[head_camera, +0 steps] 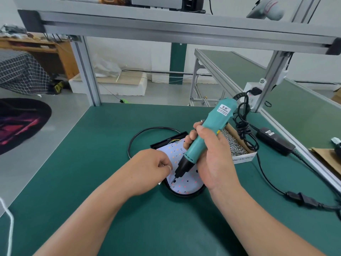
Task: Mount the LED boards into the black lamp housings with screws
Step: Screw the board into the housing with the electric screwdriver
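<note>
A black lamp housing lies in the middle of the green table with a white LED board inside it. My right hand grips a teal electric screwdriver, tilted, its bit tip touching the board near the housing's front left rim. My left hand rests on the board's left edge, fingers curled; something small and metallic, perhaps screws, shows at its fingertips. Both hands hide much of the board.
A cardboard box of screws sits just right of the housing. The housing's black cable loops behind it. A black power adapter and cords lie at the right. An aluminium frame post stands at the table's back left.
</note>
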Demonstrator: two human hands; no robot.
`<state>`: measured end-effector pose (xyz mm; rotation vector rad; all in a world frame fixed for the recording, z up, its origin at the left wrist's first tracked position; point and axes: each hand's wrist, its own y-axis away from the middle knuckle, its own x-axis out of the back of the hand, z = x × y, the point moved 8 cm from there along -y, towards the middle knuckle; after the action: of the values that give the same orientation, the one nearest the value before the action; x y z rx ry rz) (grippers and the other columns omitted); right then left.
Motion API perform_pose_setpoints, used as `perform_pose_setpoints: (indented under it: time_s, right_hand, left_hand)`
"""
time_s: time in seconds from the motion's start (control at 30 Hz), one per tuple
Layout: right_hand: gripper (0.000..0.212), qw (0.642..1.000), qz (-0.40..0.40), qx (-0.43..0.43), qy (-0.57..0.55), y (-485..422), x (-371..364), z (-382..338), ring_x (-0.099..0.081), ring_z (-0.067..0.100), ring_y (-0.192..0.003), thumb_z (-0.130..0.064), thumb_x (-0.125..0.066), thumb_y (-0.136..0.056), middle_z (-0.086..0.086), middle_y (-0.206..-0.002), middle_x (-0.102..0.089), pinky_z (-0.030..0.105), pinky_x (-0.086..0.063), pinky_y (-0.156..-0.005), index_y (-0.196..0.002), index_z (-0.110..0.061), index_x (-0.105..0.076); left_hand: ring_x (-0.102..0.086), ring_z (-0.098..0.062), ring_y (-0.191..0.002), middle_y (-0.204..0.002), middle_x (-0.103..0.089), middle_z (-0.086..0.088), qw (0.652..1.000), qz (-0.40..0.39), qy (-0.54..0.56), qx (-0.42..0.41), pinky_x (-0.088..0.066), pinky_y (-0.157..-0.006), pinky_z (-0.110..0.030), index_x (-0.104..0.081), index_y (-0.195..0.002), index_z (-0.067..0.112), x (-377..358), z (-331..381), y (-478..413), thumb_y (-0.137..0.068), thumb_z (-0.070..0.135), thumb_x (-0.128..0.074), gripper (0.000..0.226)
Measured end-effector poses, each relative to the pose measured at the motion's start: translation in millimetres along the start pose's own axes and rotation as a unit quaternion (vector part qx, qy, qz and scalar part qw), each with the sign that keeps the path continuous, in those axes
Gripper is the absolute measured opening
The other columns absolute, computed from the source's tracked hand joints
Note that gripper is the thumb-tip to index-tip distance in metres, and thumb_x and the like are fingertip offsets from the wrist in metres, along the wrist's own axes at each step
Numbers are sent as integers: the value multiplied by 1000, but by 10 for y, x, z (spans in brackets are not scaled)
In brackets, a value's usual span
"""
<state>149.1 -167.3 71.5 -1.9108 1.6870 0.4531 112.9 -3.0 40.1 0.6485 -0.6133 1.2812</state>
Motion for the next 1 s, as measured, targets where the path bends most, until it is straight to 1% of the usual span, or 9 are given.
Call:
perform_pose_setpoints:
  time_s: [0.13,0.23,0.33,0.6,0.83,0.93,1.0]
  right_hand:
    - [5,1000,-2,3,-3,-5,8,-14,-55,20,-74,-6,-59,-101,6,-81,-55,36,-50,-76,-101,-10,-61]
    - [4,1000,-10,1,15,4,-7,28,-54,20,-74,-10,-61,-97,7,-81,-55,37,-49,-78,-101,-10,-61]
    - [9,1000,-11,-4,29,10,-14,65,-54,20,-74,-13,-64,-93,7,-80,-56,35,-51,-74,-101,-10,-62]
    - [13,999,-12,-3,31,11,-13,69,-53,20,-73,-13,-65,-92,8,-79,-55,34,-50,-73,-103,-8,-60]
    - [2,1000,-1,3,22,-2,11,8,-54,20,-72,-10,-62,-97,7,-80,-55,39,-48,-78,-97,-12,-63]
    - [4,1000,1,5,6,-13,25,-40,-54,22,-73,-11,-63,-96,8,-81,-54,34,-52,-73,-99,-11,-62]
    - [9,1000,6,3,-3,-23,44,-68,-54,23,-75,-13,-64,-95,8,-81,-54,33,-53,-71,-104,-9,-61]
  left_hand:
    - [-50,-1,-50,-66,-65,23,1000,-2,4,5,-36,-46,-15,-72,-83,38,-3,-4,-3,-94,32,-59,18]
    - [-49,-2,-49,-65,-64,22,1000,2,4,3,-35,-45,-16,-72,-83,39,4,5,-9,-94,32,-60,18]
    - [-49,-3,-48,-65,-64,21,1000,1,2,2,-37,-47,-19,-73,-84,38,-1,5,-8,-94,32,-59,17]
    - [-48,-3,-48,-65,-65,19,1000,-1,5,-3,-40,-50,-23,-72,-85,42,-5,-5,-8,-91,33,-59,17]
    - [-50,-5,-49,-69,-68,18,1000,-4,11,0,-43,-50,-25,-72,-87,43,-8,-11,-4,-92,34,-59,17]
    - [-51,-5,-50,-70,-68,18,1000,-3,13,2,-43,-50,-25,-73,-86,39,-4,-9,4,-93,35,-59,16]
    - [-50,-4,-50,-69,-68,19,1000,-5,15,0,-43,-51,-25,-73,-86,38,-3,-3,6,-94,33,-59,17]
